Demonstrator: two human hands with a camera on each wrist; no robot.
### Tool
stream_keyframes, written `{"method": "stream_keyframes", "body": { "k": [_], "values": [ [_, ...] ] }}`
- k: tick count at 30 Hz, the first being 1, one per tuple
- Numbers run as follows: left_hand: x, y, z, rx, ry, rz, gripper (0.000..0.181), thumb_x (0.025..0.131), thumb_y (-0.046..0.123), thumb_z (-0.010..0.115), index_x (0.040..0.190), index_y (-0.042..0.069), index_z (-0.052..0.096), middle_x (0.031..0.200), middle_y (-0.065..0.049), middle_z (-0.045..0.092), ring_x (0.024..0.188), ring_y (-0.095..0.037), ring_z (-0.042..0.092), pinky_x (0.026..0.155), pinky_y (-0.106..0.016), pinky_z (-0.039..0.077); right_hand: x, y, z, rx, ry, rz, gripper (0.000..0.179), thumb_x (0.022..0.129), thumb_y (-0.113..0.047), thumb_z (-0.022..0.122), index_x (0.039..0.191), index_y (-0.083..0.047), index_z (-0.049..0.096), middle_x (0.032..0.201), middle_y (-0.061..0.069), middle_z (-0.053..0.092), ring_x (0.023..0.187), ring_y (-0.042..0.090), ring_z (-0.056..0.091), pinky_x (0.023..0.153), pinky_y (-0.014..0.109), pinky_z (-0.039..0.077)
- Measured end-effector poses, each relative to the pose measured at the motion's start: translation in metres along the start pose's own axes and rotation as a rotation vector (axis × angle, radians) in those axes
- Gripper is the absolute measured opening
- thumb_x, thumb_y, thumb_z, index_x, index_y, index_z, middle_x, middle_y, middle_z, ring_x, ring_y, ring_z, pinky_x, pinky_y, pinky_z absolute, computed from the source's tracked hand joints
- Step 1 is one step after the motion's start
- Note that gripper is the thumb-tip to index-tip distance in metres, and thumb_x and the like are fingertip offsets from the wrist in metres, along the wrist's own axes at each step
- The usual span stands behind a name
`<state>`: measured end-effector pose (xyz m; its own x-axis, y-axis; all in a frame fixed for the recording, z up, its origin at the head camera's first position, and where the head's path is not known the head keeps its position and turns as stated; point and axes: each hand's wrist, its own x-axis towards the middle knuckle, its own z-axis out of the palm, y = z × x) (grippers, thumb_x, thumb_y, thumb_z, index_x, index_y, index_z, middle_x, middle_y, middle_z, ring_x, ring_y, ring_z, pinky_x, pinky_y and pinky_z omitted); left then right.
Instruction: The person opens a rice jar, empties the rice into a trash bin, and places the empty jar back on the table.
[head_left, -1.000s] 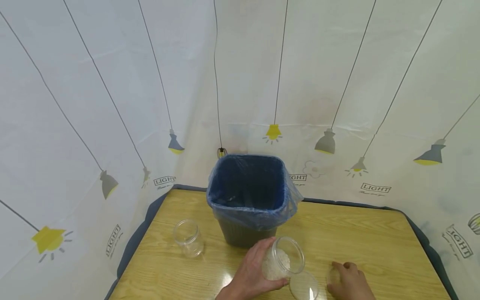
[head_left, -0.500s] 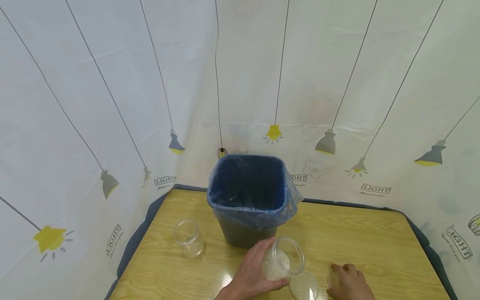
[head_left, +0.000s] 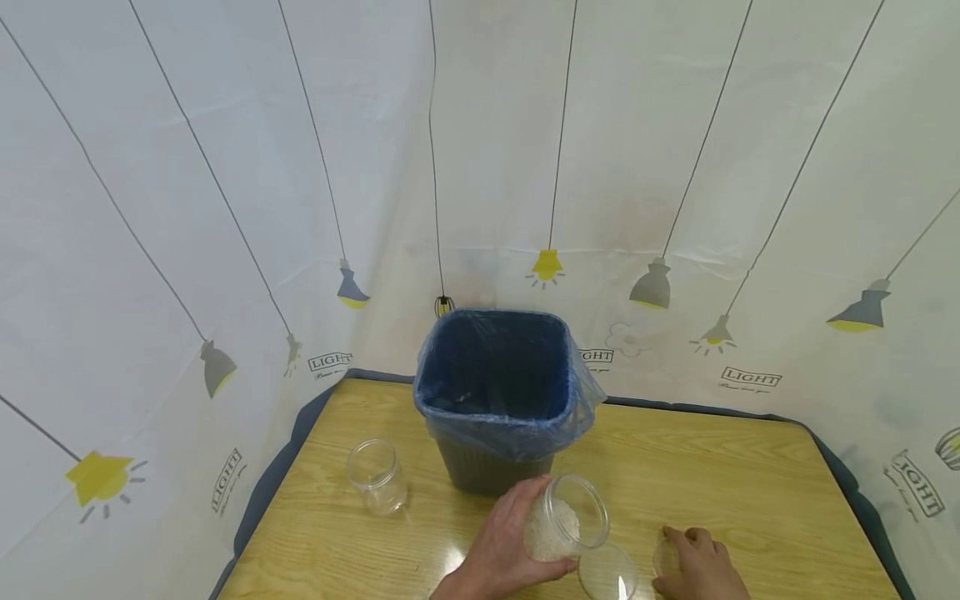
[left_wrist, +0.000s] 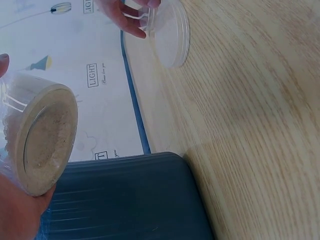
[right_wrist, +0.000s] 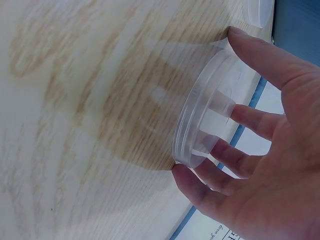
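Note:
My left hand [head_left: 504, 546] grips a clear jar [head_left: 597, 511] partly filled with whitish grains [head_left: 551, 532]. The jar is tilted, its uncovered mouth toward the right. In the left wrist view its round base [left_wrist: 47, 142] shows, with a fingertip and part of the palm at its sides. My right hand [head_left: 701, 562] holds a clear lid [right_wrist: 200, 112] by the rim at the tabletop, thumb on one side and fingers curled along the other. A second clear lid [head_left: 607, 575] lies flat on the table between the hands, just below the jar.
A dark bin [head_left: 487, 467] lined with a blue plastic bag [head_left: 517, 433] stands behind my left hand. Left of it is another clear jar [head_left: 378, 479], uncovered and without grains. Printed cloth [head_left: 487, 167] surrounds the wooden table [head_left: 750, 467] at the back and sides.

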<state>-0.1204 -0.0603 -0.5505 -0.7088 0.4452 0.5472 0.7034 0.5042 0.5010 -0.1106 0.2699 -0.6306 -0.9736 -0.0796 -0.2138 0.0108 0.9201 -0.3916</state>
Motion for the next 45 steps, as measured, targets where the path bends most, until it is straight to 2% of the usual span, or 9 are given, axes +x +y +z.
{"method": "stream_keyframes", "body": {
  "k": [5,10,17,23,32,36,41,45],
  "values": [
    [0.0,0.001,-0.001,-0.015,-0.01,-0.015,0.101,0.069,0.044,0.095,0.15,0.015,0.044,0.139,0.0,0.059,0.124,-0.016,0.059,0.103,-0.037,0.051,-0.001,0.0,-0.001,-0.002,-0.004,0.003,0.086,0.075,-0.048,0.089,0.137,0.003,0.057,0.125,0.033,0.053,0.105,0.055,0.056,0.079,0.07,0.052],
    [0.001,0.0,0.0,0.006,0.01,0.015,0.102,0.069,0.046,0.095,0.15,0.013,0.045,0.137,-0.002,0.059,0.121,-0.016,0.06,0.101,-0.037,0.052,-0.001,-0.001,-0.001,-0.007,-0.008,0.005,0.086,0.076,-0.048,0.089,0.138,0.003,0.057,0.126,0.033,0.053,0.106,0.056,0.056,0.08,0.07,0.052],
    [0.001,0.002,-0.002,-0.02,-0.013,-0.021,0.101,0.068,0.042,0.097,0.15,0.014,0.045,0.138,-0.001,0.059,0.123,-0.016,0.059,0.103,-0.037,0.05,-0.002,-0.001,-0.002,-0.014,-0.018,0.006,0.087,0.076,-0.049,0.088,0.138,0.002,0.057,0.128,0.032,0.053,0.108,0.057,0.055,0.081,0.071,0.051],
    [0.0,0.002,-0.002,-0.022,-0.016,-0.021,0.101,0.067,0.042,0.097,0.15,0.013,0.045,0.139,-0.001,0.059,0.124,-0.017,0.059,0.104,-0.037,0.05,-0.004,-0.003,-0.004,-0.012,-0.025,-0.009,0.089,0.076,-0.052,0.087,0.14,0.001,0.055,0.129,0.033,0.053,0.108,0.057,0.055,0.079,0.071,0.052],
    [0.0,0.0,-0.002,0.02,-0.01,0.011,0.101,0.069,0.046,0.095,0.15,0.011,0.045,0.139,-0.001,0.058,0.124,-0.016,0.058,0.103,-0.037,0.05,-0.001,-0.003,-0.007,0.011,-0.038,0.031,0.087,0.086,-0.063,0.074,0.142,0.002,0.055,0.131,0.033,0.054,0.112,0.061,0.053,0.081,0.071,0.051],
    [0.0,0.001,-0.005,0.013,-0.012,-0.003,0.102,0.068,0.045,0.096,0.15,0.011,0.044,0.14,-0.002,0.058,0.125,-0.017,0.058,0.104,-0.037,0.049,0.001,-0.003,-0.009,0.002,0.014,0.022,0.083,0.09,-0.062,0.069,0.14,0.003,0.056,0.131,0.036,0.055,0.112,0.062,0.054,0.081,0.07,0.051],
    [0.0,-0.001,-0.006,0.033,0.006,0.01,0.104,0.066,0.044,0.097,0.149,0.008,0.046,0.139,-0.003,0.059,0.125,-0.018,0.059,0.104,-0.038,0.049,0.005,-0.016,-0.025,0.017,0.112,-0.024,0.07,0.097,-0.052,0.066,0.139,0.004,0.058,0.129,0.034,0.058,0.114,0.058,0.057,0.088,0.068,0.05],
    [-0.001,-0.003,-0.007,0.048,0.014,0.01,0.105,0.065,0.044,0.097,0.149,0.006,0.046,0.138,-0.004,0.06,0.123,-0.018,0.059,0.103,-0.039,0.05,0.004,-0.04,-0.051,0.131,0.119,-0.04,0.07,0.101,-0.053,0.06,0.14,0.005,0.058,0.132,0.031,0.059,0.117,0.052,0.059,0.091,0.064,0.051]
  ]
}}
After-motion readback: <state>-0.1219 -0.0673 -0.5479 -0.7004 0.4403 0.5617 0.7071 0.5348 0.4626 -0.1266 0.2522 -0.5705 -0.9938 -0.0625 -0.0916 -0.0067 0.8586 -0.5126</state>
